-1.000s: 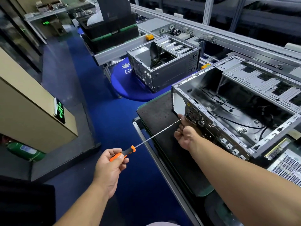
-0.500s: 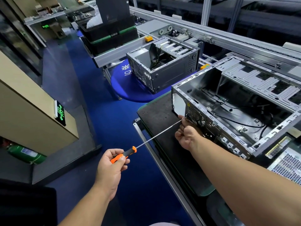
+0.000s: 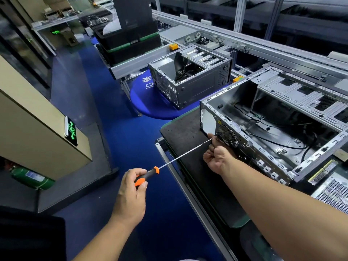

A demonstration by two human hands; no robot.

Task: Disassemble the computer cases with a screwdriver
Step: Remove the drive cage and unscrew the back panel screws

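Observation:
An open grey computer case [image 3: 278, 117] lies on its side on a black mat [image 3: 184, 134], its rear panel with a fan grille facing me. My left hand [image 3: 131, 193] grips the orange-and-black handle of a long screwdriver [image 3: 180, 157], out over the blue floor. The thin shaft runs up and right to the case's rear panel. My right hand [image 3: 218, 157] is curled at the shaft's tip, pinching it against the panel just below the fan grille. The tip itself is hidden behind my fingers.
A second open case [image 3: 188, 81] sits on a round blue stand [image 3: 150, 104] further back. Black trays [image 3: 130, 44] are stacked on a conveyor frame [image 3: 244, 42] behind. A perforated metal panel [image 3: 331, 193] lies at the right. A beige cabinet [image 3: 33, 129] stands left.
Both hands and the screwdriver stay in nearly the same place; my left hand's fingers shift slightly on the handle.

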